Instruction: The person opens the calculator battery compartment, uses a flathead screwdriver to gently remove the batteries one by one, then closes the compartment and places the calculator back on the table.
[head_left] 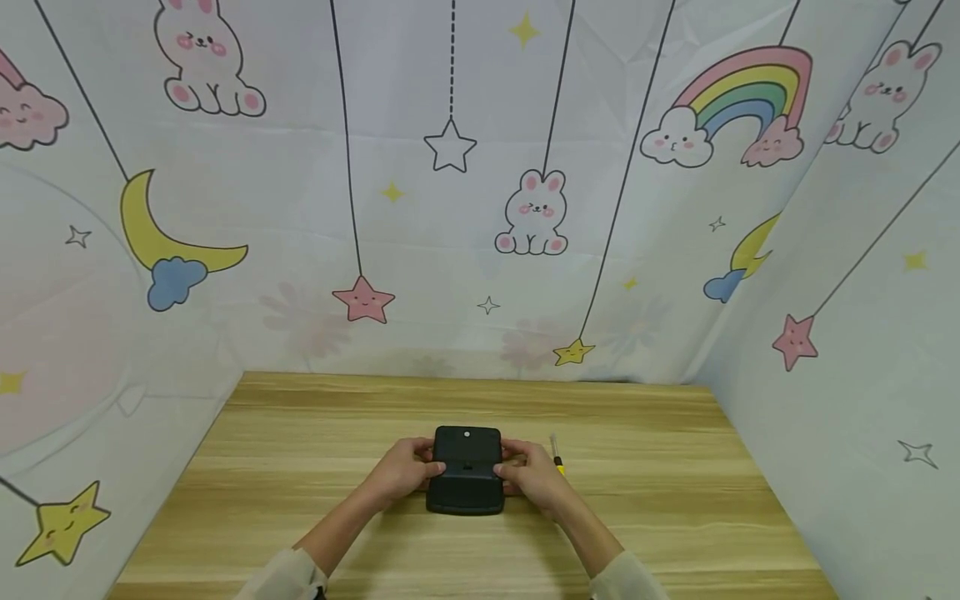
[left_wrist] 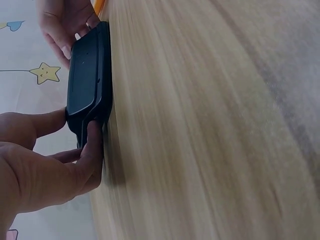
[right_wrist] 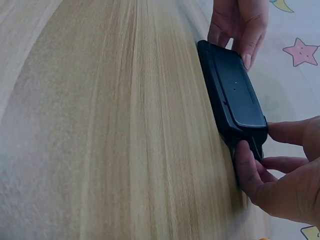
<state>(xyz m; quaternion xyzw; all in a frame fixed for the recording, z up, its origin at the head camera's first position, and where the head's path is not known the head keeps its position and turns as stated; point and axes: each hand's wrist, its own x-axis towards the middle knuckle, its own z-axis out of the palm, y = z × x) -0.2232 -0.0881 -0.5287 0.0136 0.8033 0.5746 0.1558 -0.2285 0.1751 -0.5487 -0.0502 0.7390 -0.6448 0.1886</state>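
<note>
1. Room: white cloth (head_left: 435,250) hangs behind the table and along both sides, creased, printed with rabbits, stars, moons and a rainbow.
2. Table (head_left: 675,500): wood-grain top, light tan with darker streaks, the grain running left to right before me.
3. Case (head_left: 467,487): located mid-table between the two hands, near edge toward the person, far edge toward the back cloth. Seen from above, the outline is nearly square, slightly longer front to back; from low at either side, the near panel shows its long axis running hand to hand. Finish black and smooth, corners rounded, a crosswise step dividing two panels. Whether it bears on the table or is held just off it, I cannot tell.
4. Left hand (head_left: 401,471): clamped on the case's left side, thumb on the upper face, fingers at the edge.
5. Right hand (head_left: 532,475): clamped likewise on the right side.
6. Tool (head_left: 557,454): on the table just beyond the right hand, partly hidden by it; thin pale shaft pointing to the back cloth, black-and-yellow handle.
7. Dot (head_left: 467,434): pale, round, centred near the case's far edge.
</note>
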